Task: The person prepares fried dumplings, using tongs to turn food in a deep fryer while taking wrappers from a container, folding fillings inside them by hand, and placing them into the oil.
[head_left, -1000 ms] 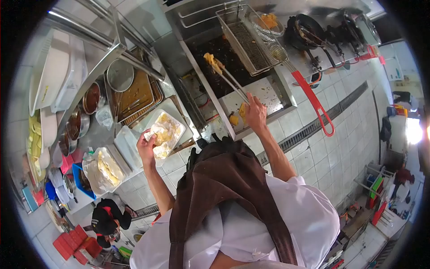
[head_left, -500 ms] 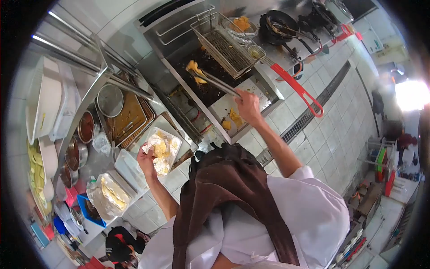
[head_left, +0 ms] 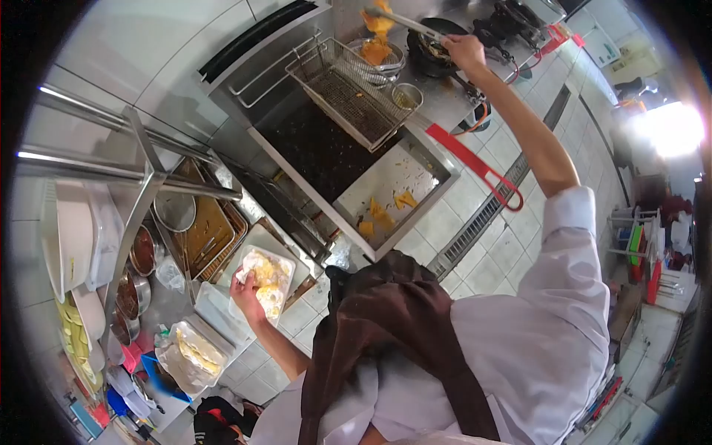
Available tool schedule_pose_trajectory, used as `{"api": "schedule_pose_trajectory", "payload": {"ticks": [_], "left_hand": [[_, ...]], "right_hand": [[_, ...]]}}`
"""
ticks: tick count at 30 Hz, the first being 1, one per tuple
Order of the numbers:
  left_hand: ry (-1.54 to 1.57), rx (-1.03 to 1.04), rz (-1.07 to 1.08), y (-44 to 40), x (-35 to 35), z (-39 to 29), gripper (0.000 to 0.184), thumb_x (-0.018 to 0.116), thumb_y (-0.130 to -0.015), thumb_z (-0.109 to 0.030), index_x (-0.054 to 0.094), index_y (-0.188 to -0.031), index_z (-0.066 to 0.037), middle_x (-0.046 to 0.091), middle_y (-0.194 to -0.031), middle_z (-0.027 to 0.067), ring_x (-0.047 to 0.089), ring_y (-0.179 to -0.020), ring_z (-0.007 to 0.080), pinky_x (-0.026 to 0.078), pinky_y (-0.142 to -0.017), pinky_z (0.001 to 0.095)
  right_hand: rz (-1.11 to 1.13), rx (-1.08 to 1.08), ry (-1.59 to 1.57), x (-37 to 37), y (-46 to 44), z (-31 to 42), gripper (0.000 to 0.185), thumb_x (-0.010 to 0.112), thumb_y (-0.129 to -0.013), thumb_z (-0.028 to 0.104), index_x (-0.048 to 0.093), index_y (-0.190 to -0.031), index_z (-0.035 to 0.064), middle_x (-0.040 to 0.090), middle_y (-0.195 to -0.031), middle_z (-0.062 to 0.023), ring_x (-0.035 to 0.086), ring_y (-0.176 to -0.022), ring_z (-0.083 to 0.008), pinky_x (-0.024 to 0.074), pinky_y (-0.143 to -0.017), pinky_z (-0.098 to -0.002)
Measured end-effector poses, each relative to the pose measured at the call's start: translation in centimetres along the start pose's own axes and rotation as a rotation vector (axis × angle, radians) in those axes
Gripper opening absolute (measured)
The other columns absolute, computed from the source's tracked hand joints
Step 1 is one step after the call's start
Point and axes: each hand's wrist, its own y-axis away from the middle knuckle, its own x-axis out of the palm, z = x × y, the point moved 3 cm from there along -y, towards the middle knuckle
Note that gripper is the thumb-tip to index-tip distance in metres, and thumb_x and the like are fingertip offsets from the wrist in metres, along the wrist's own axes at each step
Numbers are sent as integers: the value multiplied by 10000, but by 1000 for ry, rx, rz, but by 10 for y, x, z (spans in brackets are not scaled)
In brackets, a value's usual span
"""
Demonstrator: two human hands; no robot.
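Note:
My right hand (head_left: 466,53) grips metal tongs (head_left: 415,24), stretched out past the far side of the fryer. At the tongs' tip is a golden fried piece (head_left: 379,22), above a wire strainer bowl (head_left: 391,70) that holds more fried pieces (head_left: 375,52). On my left side, my left hand (head_left: 246,288) reaches into a white tray (head_left: 288,268) of flour-coated pieces (head_left: 271,285). Its fingers are closed at one white-coated piece (head_left: 256,262), partly hidden by the hand.
A fryer (head_left: 297,144) with dark oil lies ahead, a wire basket (head_left: 348,96) with a red handle (head_left: 467,157) resting across it. Fried scraps (head_left: 382,215) lie on its near ledge. A black wok (head_left: 437,55) stands beyond; a metal rack (head_left: 152,174) is at left.
My right hand has moved up and right, carrying the tongs and fried piece from over the oil to above the strainer bowl. My left hand stays at the white tray.

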Motion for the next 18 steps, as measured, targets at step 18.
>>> {"api": "schedule_pose_trajectory", "payload": {"ticks": [18], "left_hand": [[-110, -44, -195, 55, 27, -1, 274, 602, -828, -34, 562, -1098, -5, 616, -949, 84, 620, -801, 173, 528, -620, 272]], "right_hand": [[215, 217, 99, 124, -76, -102, 423, 625, -798, 391, 663, -951, -1, 624, -998, -255, 595, -988, -383, 466, -855, -431]]}}
